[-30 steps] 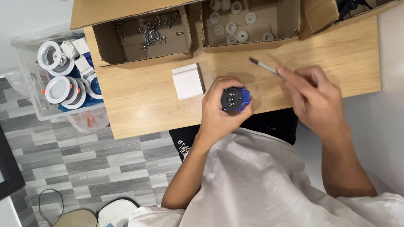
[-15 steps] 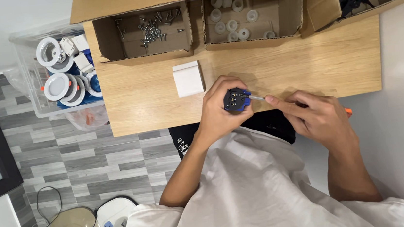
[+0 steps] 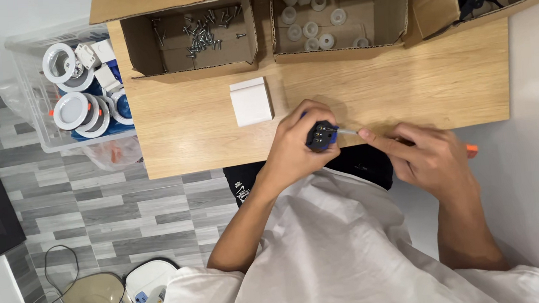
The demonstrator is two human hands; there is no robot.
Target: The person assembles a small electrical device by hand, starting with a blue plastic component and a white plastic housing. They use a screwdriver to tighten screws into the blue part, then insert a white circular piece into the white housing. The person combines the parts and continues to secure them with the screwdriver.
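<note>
From the head view, the left hand [image 3: 298, 144] is gripping a small round blue-and-black plastic part [image 3: 321, 136] just over the near edge of the light wooden table [image 3: 407, 87]. The right hand [image 3: 429, 157] is closed around an orange-handled metal screwdriver [image 3: 348, 131], its tip touching the part. The tip could be slipping off sideways, jabbing the left fingers, if pushed at an angle.

Two hands: left hand [image 3: 295, 146], right hand [image 3: 429, 157]. One small dark-and-blue part [image 3: 321, 136], one screwdriver [image 3: 471, 150]. One white square block [image 3: 251, 101]. Three open cardboard boxes: screws box [image 3: 137, 49], white-caps box [image 3: 394, 17], black-parts box [image 3: 429, 7]. About nine white caps [image 3: 311, 29]. Screws [image 3: 204, 30] too many and small to count. One clear plastic bin [image 3: 29, 81]. One wooden table [image 3: 407, 87].
</note>
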